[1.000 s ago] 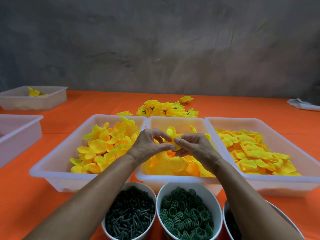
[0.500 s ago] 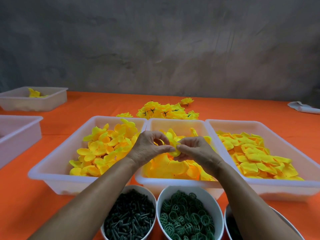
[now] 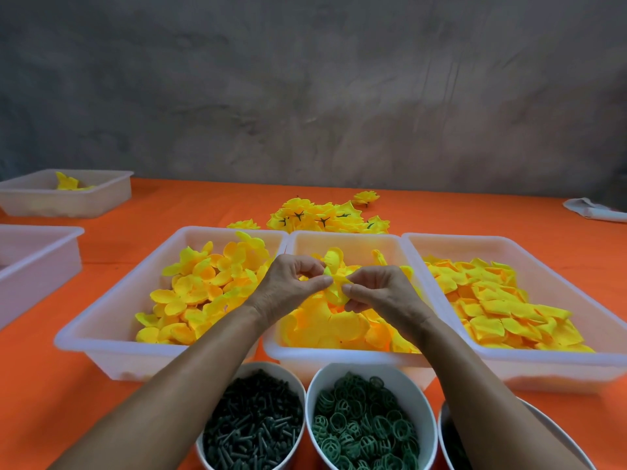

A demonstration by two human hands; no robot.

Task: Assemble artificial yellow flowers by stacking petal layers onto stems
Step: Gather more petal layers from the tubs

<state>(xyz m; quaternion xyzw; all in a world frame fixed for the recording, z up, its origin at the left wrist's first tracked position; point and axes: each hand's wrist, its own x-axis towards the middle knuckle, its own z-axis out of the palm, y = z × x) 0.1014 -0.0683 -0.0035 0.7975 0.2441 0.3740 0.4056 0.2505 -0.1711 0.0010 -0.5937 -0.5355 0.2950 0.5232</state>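
Both hands, left hand (image 3: 291, 286) and right hand (image 3: 383, 293), pinch one yellow petal layer (image 3: 334, 276) with curled fingers above the middle tray (image 3: 342, 359).

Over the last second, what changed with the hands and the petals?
Little moved: left hand and right hand keep pinching the yellow fabric petal piece over the middle white plastic tray, only working it between the fingertips. Trays, bowls and finished flowers stayed put.

Lighting's soft and even, pretty bright on the orange table (image 3: 101, 395) with barely any hard shadows. The grey wall (image 3: 305, 79) looks dimmer and smeary. Wide-angle lens bends the edges, and the corners go a bit soft.
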